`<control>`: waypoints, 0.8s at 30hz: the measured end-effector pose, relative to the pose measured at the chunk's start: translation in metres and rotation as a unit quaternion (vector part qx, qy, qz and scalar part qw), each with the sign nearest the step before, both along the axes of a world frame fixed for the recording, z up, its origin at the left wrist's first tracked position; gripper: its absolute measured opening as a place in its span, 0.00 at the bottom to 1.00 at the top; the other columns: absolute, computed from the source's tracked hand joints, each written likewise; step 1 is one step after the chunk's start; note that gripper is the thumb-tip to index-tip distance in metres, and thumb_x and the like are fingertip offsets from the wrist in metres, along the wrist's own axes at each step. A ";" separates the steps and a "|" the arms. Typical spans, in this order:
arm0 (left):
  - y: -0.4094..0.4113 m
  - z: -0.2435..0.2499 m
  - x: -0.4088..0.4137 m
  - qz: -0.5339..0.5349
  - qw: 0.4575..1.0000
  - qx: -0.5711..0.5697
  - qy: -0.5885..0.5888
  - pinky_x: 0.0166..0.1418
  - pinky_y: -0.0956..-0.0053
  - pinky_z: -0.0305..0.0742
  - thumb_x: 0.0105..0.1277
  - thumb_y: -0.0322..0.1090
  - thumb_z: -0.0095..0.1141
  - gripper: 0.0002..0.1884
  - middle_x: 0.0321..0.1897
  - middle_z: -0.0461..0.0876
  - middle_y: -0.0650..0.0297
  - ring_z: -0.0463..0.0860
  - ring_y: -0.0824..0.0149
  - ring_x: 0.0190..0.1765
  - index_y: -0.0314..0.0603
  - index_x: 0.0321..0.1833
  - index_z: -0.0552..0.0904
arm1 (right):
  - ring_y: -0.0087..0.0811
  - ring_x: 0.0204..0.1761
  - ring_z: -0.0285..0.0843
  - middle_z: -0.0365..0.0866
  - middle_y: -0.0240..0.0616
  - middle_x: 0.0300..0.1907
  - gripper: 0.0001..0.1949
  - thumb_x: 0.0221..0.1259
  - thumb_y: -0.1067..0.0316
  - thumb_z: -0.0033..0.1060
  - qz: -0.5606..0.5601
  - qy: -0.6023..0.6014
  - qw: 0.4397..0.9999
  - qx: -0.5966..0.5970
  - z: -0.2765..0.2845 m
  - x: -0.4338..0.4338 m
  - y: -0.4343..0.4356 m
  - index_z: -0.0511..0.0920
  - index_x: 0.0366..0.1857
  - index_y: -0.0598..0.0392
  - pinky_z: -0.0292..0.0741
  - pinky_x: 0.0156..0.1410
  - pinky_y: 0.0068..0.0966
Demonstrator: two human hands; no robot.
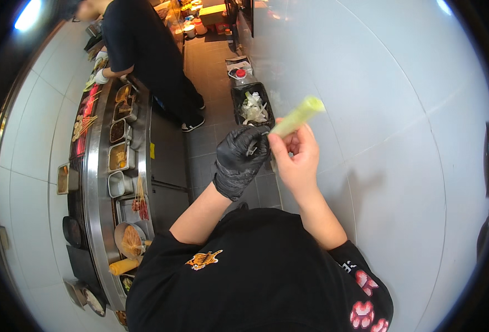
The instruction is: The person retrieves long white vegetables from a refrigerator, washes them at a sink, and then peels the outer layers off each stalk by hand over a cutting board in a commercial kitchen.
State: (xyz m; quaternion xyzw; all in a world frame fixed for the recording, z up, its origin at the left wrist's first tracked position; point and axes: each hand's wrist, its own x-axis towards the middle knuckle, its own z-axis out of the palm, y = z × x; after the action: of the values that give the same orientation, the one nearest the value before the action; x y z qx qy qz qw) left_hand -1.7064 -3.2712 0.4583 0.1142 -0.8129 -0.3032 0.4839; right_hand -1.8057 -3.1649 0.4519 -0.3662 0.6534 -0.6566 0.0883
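My right hand (pixel 296 155), bare, grips the lower end of a pale green vegetable stalk (pixel 298 116) between thumb and fingers. The stalk tilts up to the right, and its cut far end is blurred. Close against its lower end is my left hand (pixel 242 159) in a black glove, fingers curled. A small greyish tool (pixel 252 148) shows partly within that fist; most of it is hidden, so its kind is unclear. Beyond my hands, a black bin (pixel 235 101) on the floor holds whitish and pale green scraps (pixel 253 108).
A co-worker (pixel 145 54) in black with white gloves stands at the steel counter (pixel 93 166) on the left. Skewers (pixel 84 126) lie over a glowing grill (pixel 87 108). Metal food pans (pixel 120 157) line the counter. A capped plastic jug (pixel 244 79) stands behind the bin. A tiled wall (pixel 394 124) rises at right.
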 end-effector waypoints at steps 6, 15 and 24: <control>-0.009 -0.028 0.002 -0.042 0.961 0.271 0.025 0.48 0.72 0.79 0.69 0.28 0.60 0.05 0.40 0.86 0.60 0.84 0.65 0.42 0.38 0.46 0.83 | 0.18 0.34 0.79 0.78 0.35 0.43 0.08 0.68 0.74 0.63 0.032 -0.169 0.977 -0.129 -0.002 0.000 0.009 0.76 0.47 0.62 0.80 0.37 0.18; -0.075 -0.074 0.014 -0.121 0.662 0.673 0.306 0.63 0.60 0.79 0.77 0.33 0.48 0.11 0.48 0.80 0.55 0.81 0.58 0.53 0.36 0.55 0.78 | 0.32 0.39 0.84 0.73 0.47 0.55 0.10 0.75 0.69 0.50 0.056 -0.126 0.954 -0.264 -0.025 -0.012 0.024 0.74 0.53 0.62 0.86 0.45 0.31; -0.177 -0.093 0.087 -0.014 0.718 0.607 0.339 0.52 0.57 0.80 0.72 0.42 0.58 0.13 0.42 0.79 0.59 0.81 0.56 0.44 0.47 0.54 0.78 | 0.33 0.39 0.84 0.74 0.48 0.53 0.11 0.75 0.67 0.49 0.032 -0.203 0.923 -0.326 -0.016 -0.031 0.041 0.74 0.52 0.61 0.86 0.43 0.32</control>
State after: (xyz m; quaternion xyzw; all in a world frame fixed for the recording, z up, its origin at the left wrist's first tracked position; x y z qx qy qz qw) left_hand -1.6193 -3.4485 0.3652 0.2620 -0.2374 -0.7569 0.5497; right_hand -1.8364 -3.1237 0.4355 -0.2546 0.3594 -0.8903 0.1157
